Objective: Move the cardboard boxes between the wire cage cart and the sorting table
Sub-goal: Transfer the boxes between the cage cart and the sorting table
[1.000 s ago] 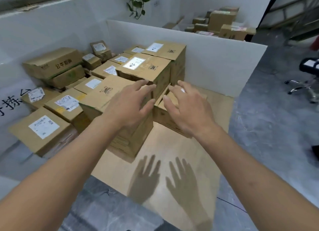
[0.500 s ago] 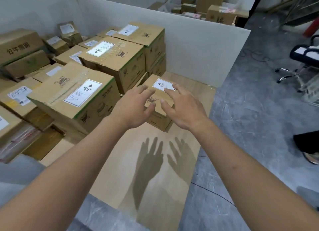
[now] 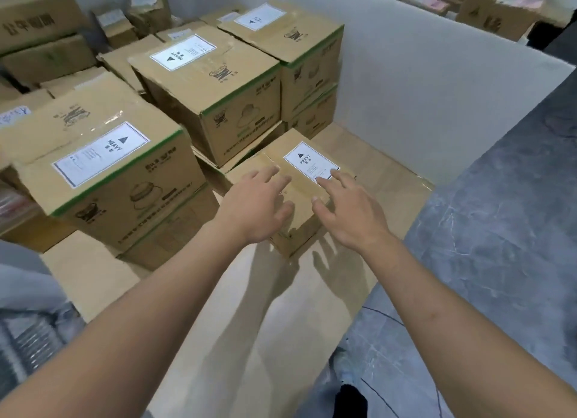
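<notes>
A small cardboard box (image 3: 296, 164) with a white HEAVY label lies low on the wooden platform (image 3: 249, 308), at the foot of the taller stacks. My left hand (image 3: 256, 202) hovers over its near left corner with fingers spread. My right hand (image 3: 346, 208) reaches over its near right edge, fingertips at the label's corner. Neither hand grips the box; whether the fingers touch it is unclear. A larger HEAVY-labelled box (image 3: 103, 168) stands to the left, on top of another box.
More stacked boxes (image 3: 212, 83) fill the platform behind and to the left. A white partition wall (image 3: 421, 83) bounds the far side. Grey floor (image 3: 499, 230) runs along the right. More boxes (image 3: 499, 8) sit beyond the partition.
Both hands have moved forward and down toward the small box. The view has closed in on the platform, so the boxes appear larger.
</notes>
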Demonstrator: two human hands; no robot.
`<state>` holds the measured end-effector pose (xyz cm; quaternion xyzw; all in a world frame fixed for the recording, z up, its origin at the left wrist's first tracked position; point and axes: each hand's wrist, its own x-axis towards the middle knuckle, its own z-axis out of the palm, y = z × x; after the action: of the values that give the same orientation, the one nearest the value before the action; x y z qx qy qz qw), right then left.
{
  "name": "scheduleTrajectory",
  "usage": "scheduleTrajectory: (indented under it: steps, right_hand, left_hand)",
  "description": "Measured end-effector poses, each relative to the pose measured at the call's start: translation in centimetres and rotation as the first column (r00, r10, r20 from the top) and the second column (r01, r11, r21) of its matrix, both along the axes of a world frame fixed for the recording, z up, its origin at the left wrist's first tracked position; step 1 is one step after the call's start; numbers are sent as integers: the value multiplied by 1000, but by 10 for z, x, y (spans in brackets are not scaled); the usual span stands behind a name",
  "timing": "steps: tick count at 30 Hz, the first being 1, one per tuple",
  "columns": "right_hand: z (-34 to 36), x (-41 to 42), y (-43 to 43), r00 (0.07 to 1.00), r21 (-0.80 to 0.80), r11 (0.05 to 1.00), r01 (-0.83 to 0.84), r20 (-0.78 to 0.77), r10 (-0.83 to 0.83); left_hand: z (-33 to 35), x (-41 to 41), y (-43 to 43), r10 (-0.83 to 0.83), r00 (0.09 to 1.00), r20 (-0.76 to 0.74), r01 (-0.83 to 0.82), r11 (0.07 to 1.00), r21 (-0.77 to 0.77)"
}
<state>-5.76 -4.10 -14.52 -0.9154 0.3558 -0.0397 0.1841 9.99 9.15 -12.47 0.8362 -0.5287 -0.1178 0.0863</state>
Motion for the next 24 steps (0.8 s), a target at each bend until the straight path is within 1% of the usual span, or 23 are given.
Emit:
scheduleTrajectory:
  steps: [3,5,9,12,16,18,20,24]
  right_hand:
    - [-30,14,-37,992,43,992,-121,-21,122]
    - [-45,22,-56,977,27,979,-204,-64,205]
    - [-66,31,-87,956,-9,960,-279,-94,277]
    - [-79,38,-110,944,-18,951,-309,-131,304]
    - [-83,39,-125,948,-3,956,-292,-136,289]
    - [-81,36,-126,942,21,950,-311,-127,311]
    - [-79,31,-122,939,13,947,-322,-120,321]
    - [-81,10,-112,941,12,945,-327,-85,327]
  left_hand:
    - [-30,-9,-26,131,991,-7,-130,991,21]
    - [-47,-18,-40,212,977,2,-212,976,44]
    - [-73,-30,-57,307,951,25,-308,947,94]
    - [-85,-33,-61,376,926,34,-377,919,111]
    - [-95,-39,-65,488,872,41,-488,859,158]
    - [-97,-40,-65,539,842,-2,-532,832,154]
    - [-100,-43,-60,571,819,-54,-558,815,156]
    - [-100,-53,-44,593,795,-129,-576,804,146]
